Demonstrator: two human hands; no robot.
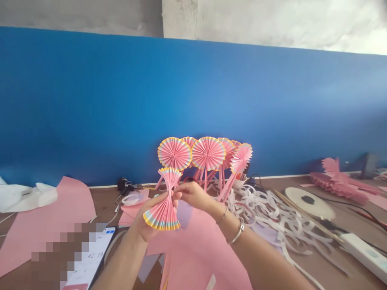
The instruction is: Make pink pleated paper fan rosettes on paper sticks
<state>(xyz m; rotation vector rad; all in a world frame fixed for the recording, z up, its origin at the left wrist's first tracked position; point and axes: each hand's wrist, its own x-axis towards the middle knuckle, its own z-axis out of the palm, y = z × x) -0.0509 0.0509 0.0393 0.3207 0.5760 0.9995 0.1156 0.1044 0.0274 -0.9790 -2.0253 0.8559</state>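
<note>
Pink with a yellow-and-blue rim, the pleated paper piece is squeezed at its waist so that it flares into a small fan above and a wider fan below. The left hand has its grip closed on that waist, fingertips pressed together on it, and the lower fan lies against the palm. The right hand meets it from the other side, thumb and forefinger pinching the same narrow middle; a thin chain and a silver bangle sit on that wrist. The piece is held up in the air over the table, in front of the chest.

Under the hands lie loose pink paper sheets, overlapping on the brown wooden table. Just behind the held piece stands a bunch of finished round pink paper fans on pink sticks, leaning against the blue back wall. To their right, curled white paper strips spread in a tangle, and beyond them lie a flat white disc with a dark centre and a white power strip. More pink pleated pieces rest at the far right. On the left, a smartphone with a lit screen lies near the forearm, with a large pink sheet and crumpled white plastic farther off.
</note>
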